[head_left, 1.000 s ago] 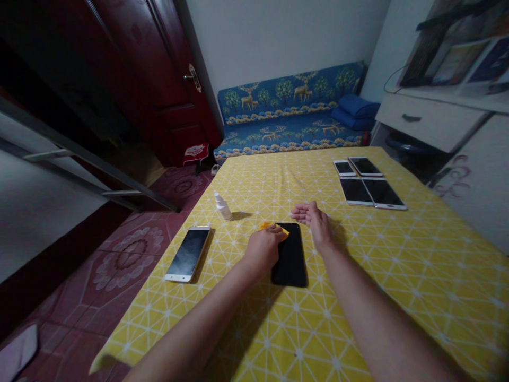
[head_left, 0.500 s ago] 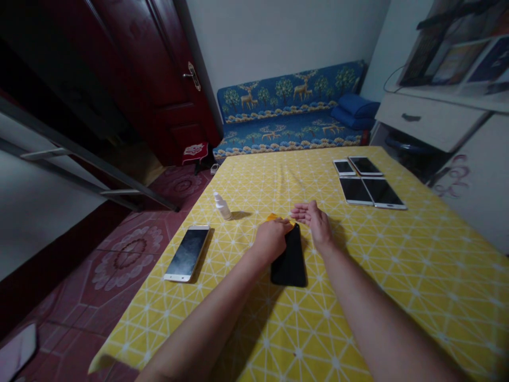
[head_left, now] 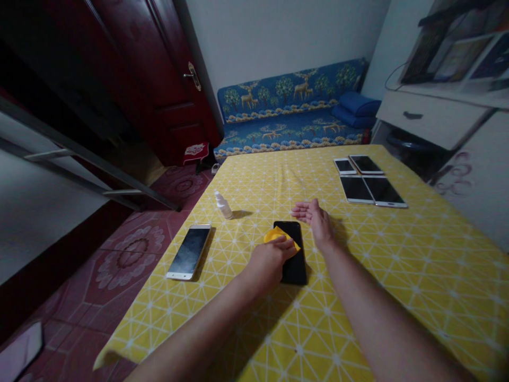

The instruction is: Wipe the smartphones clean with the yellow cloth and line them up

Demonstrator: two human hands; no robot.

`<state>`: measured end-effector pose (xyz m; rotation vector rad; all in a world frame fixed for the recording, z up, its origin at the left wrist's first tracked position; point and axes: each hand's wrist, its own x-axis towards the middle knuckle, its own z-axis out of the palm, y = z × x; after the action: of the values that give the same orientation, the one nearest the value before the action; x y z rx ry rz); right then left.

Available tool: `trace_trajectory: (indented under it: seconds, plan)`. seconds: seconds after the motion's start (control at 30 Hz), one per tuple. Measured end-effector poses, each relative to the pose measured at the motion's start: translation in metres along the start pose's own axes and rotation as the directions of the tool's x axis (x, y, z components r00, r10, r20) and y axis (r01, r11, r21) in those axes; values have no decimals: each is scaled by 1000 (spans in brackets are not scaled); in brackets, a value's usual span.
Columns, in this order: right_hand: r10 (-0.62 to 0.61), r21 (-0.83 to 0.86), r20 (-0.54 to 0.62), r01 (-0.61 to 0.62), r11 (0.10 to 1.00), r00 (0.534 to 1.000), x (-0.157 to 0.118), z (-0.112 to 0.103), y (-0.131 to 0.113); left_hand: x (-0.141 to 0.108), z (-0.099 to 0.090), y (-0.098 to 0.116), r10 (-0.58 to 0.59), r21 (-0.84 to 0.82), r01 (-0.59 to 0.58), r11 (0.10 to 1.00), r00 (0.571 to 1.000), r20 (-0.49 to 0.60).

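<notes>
A black smartphone (head_left: 295, 273) lies flat on the yellow patterned tablecloth in front of me. My left hand (head_left: 271, 260) presses an orange-yellow cloth (head_left: 278, 233) onto its screen, fingers over the cloth, covering part of the phone's left side. Just past the phone's upper right corner, my right hand (head_left: 316, 223) hovers or rests on its edge with fingers stretched out, holding nothing. To the left stands a small white spray bottle (head_left: 223, 206). Nearer to me on that side lies a white-framed smartphone (head_left: 189, 252) with a dark screen.
Several phones lie grouped at the far right of the table, among them a white one (head_left: 374, 191). Beyond the table's far edge is a blue patterned sofa (head_left: 278, 127). A white desk (head_left: 433, 119) stands at right, a metal ladder (head_left: 79, 164) at left.
My left hand has slid the cloth toward me, from the phone's top end to nearer its middle. The top of the phone now shows. My right hand stays about where it was.
</notes>
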<state>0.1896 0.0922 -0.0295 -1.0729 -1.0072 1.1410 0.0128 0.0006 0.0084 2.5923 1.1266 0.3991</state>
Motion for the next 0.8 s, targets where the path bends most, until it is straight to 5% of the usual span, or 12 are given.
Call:
trace_trajectory:
  seconds: [0.37,0.8]
  plan:
    - [5,24,17,-5,1000,1000,-1,-1,-2,-51,7,26,39,-15,-37,999,990,134]
    - [20,69,-5,-20,997,1000,-1,-1,-5,-19,7,39,-11,9,10,1000,996,91]
